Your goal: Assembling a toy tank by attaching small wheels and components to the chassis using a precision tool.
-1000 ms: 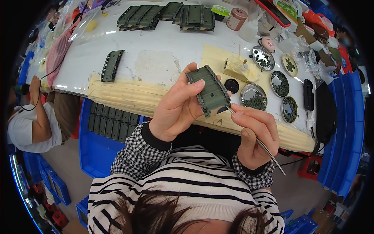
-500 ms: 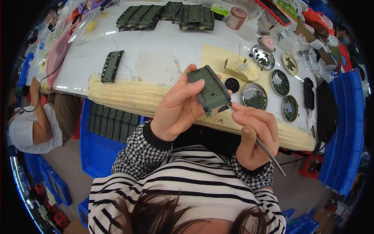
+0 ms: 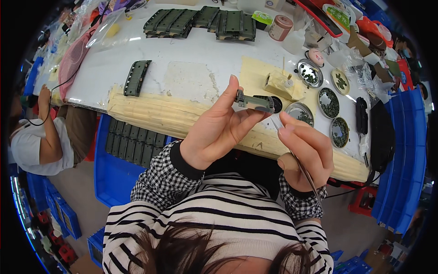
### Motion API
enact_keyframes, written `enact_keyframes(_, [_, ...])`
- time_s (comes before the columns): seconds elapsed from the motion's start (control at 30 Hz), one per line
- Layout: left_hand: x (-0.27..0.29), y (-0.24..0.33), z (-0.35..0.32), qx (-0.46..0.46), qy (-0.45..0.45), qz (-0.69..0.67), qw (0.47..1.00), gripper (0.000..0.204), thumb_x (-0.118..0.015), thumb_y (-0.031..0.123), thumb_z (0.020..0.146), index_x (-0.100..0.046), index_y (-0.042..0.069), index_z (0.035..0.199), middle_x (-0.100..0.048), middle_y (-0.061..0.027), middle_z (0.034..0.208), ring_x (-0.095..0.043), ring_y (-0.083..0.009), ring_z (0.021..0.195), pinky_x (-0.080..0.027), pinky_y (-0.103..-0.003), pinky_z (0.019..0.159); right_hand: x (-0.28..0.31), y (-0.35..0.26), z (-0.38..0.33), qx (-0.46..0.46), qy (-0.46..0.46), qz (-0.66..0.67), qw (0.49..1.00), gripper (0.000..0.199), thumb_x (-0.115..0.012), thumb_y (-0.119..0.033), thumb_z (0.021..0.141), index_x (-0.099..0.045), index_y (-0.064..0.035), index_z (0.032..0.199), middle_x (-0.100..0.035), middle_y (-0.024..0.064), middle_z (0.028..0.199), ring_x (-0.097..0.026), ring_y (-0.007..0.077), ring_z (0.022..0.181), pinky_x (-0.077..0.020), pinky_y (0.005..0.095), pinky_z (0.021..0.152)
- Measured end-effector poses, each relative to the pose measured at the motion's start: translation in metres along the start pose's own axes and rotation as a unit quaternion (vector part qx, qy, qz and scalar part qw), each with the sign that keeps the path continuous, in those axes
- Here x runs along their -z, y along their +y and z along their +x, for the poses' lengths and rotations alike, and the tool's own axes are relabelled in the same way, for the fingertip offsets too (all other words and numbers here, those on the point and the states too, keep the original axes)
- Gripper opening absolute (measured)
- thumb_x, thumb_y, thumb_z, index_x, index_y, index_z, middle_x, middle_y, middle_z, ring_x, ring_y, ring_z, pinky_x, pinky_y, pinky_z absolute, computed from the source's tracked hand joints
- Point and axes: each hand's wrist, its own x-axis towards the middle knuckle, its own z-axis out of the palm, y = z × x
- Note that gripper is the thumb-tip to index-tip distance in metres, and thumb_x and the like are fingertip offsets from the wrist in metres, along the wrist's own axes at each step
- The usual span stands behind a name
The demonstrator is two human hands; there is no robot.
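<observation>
My left hand point(image 3: 218, 128) grips a dark green, camouflage-patterned plastic piece point(image 3: 253, 103) between thumb and fingers, above the table's front edge. The piece is turned nearly edge-on, so its broad ribbed face is mostly hidden. My right hand point(image 3: 310, 153) pinches slim metal tweezers point(image 3: 302, 170), whose pointed tip is just below the piece's right end, apparently apart from it. A tan bandage wraps the right thumb. Beyond the hands are a small black round cap point(image 3: 277, 104) and a metal dish point(image 3: 299, 111) of tiny dark green parts.
More dishes point(image 3: 328, 102) of small green parts stand at right, near a yellowish taped block point(image 3: 284, 86). A single green piece point(image 3: 137, 78) lies at left; stacked ones point(image 3: 171, 23) are at the back. A blue bin point(image 3: 106, 182) holds similar pieces. A co-worker point(image 3: 42, 141) sits at left.
My left hand has tilted the green piece from showing its broad face to nearly edge-on. My right hand has moved slightly right, drawing the tweezers' tip away from the piece's corner.
</observation>
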Motion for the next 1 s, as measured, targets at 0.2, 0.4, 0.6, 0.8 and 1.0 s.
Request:
enact_keyframes(0.2, [-0.004,-0.005,0.0,-0.013,0.017,0.004,1.0,0.035,-0.059,0.038,0.095,-0.058,0.002,0.099,-0.063,-0.0121,0.102,-0.067,-0.0241,0.096,-0.06,-0.03,0.084,0.001,0.003,0.01,0.034,-0.027,-0.091,0.995,0.034,-0.074,-0.018,0.077,-0.069,-0.0022,0.107,-0.065,0.0123,0.102,-0.068,0.0289,0.096,-0.0572,0.0338,0.081])
enact_keyframes(0.4, [-0.005,-0.006,0.0,-0.016,0.022,0.013,1.0,0.035,-0.058,0.037,0.095,-0.059,0.003,0.098,-0.063,-0.0113,0.1,-0.066,-0.0235,0.096,-0.06,-0.029,0.084,0.0,0.005,0.012,0.049,-0.017,-0.091,0.994,0.037,-0.078,-0.015,0.073,-0.069,-0.0009,0.105,-0.065,0.0113,0.1,-0.068,0.0268,0.096,-0.059,0.0326,0.078])
enact_keyframes(0.6, [-0.004,-0.005,-0.001,-0.016,0.017,0.017,1.0,0.034,-0.058,0.037,0.096,-0.059,0.003,0.098,-0.063,-0.0108,0.1,-0.066,-0.0223,0.095,-0.06,-0.028,0.084,0.0,0.005,0.014,0.051,-0.026,-0.09,0.994,0.037,-0.077,-0.016,0.073,-0.069,0.0008,0.104,-0.065,0.013,0.099,-0.068,0.0275,0.094,-0.0588,0.0336,0.078])
enact_keyframes(0.8, [-0.005,-0.007,0.0,-0.029,0.033,0.006,0.999,0.033,-0.058,0.036,0.096,-0.057,0.003,0.099,-0.062,-0.0101,0.101,-0.065,-0.0212,0.096,-0.059,-0.028,0.085,0.0,0.007,0.015,0.074,-0.057,-0.105,0.99,0.036,-0.076,-0.014,0.073,-0.068,0.0044,0.104,-0.065,0.0159,0.099,-0.068,0.0315,0.094,-0.0591,0.036,0.077])
enact_keyframes(1.0, [-0.003,-0.009,-0.001,-0.041,0.038,0.016,0.998,0.033,-0.058,0.036,0.096,-0.054,0.004,0.102,-0.061,-0.0102,0.101,-0.064,-0.0215,0.097,-0.059,-0.029,0.086,-0.002,0.007,0.014,0.071,-0.057,-0.106,0.99,0.035,-0.076,-0.013,0.074,-0.069,0.0037,0.104,-0.064,0.0164,0.1,-0.068,0.0322,0.092,-0.059,0.0357,0.076])
